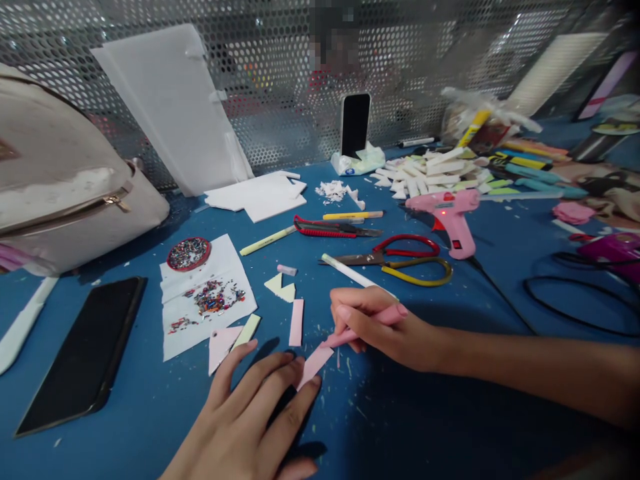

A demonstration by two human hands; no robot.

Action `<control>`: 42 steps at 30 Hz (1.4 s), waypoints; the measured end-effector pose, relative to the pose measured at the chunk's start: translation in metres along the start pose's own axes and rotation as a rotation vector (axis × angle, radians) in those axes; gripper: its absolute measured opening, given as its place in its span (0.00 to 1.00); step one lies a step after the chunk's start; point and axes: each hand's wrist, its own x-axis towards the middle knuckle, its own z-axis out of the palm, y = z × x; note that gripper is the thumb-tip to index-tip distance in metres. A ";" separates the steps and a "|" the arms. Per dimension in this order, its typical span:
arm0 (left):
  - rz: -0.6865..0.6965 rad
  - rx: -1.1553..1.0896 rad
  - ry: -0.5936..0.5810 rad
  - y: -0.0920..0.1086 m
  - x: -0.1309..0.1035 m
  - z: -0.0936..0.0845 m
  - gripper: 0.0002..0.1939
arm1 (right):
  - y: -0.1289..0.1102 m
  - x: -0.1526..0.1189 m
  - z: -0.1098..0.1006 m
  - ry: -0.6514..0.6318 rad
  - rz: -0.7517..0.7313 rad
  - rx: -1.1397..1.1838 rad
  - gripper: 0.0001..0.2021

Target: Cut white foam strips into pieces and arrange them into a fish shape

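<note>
My right hand [375, 327] is closed round a pink marker [367, 325], its tip touching the upper end of a small pink strip [316, 365]. My left hand [255, 413] lies with fingers spread on the table, two fingertips pressing the near end of that strip. A second pink strip [297, 323] lies just beyond. Close to my left fingertips are a pale pink triangular piece [221, 345] and a yellow-green strip [247, 331]. A zigzag pale green piece [281, 288] and a small pink cap [287, 270] rest farther off.
Beyond my hands lie scissors [373, 258], a red utility knife [333, 229], a white marker [357, 275] and a pink glue gun [447, 213]. Beads [215, 297] sit on white paper at left, near a dark phone [83, 353]. White offcuts [435, 170] are heaped at the back.
</note>
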 end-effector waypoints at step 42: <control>-0.098 -0.086 0.106 0.005 0.002 0.008 0.24 | 0.006 0.003 -0.001 -0.004 0.070 0.135 0.29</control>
